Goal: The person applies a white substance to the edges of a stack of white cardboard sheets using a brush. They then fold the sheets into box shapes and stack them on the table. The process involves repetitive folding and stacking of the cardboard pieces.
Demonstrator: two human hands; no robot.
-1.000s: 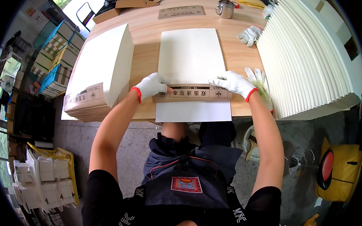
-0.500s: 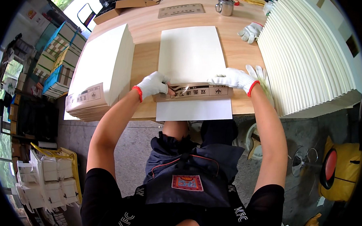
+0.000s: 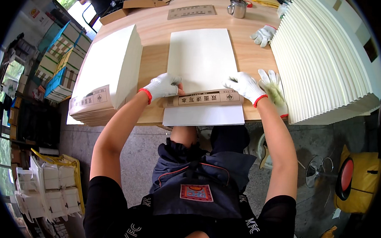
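Observation:
A white sketch pad [image 3: 201,55] lies on the wooden table in front of me, its lower end near the table's front edge. A brown printed paper band [image 3: 202,99] runs across the lower part of it, its upper edge lifted and curved. My left hand [image 3: 164,86], in a white knitted glove with a red cuff, closes on the band's left end; bare fingertips show there. At the band's right end my right hand [image 3: 246,87], gloved alike, has its fingers bent and pinched at the upper edge. The fingertips' exact hold is partly hidden.
On the left stands a stack of banded pads [image 3: 105,68]; on the right, a tall stack of white pads [image 3: 324,69]. Spare gloves [image 3: 263,36] lie beside it. Farther back are a metal mug [image 3: 237,8], another brown band [image 3: 191,12] and a person [image 3: 100,0].
The band's upper edge has smoothed and straightened. My right hand's fingers have drawn back slightly rightward and bent. A person has come further into view at the far left.

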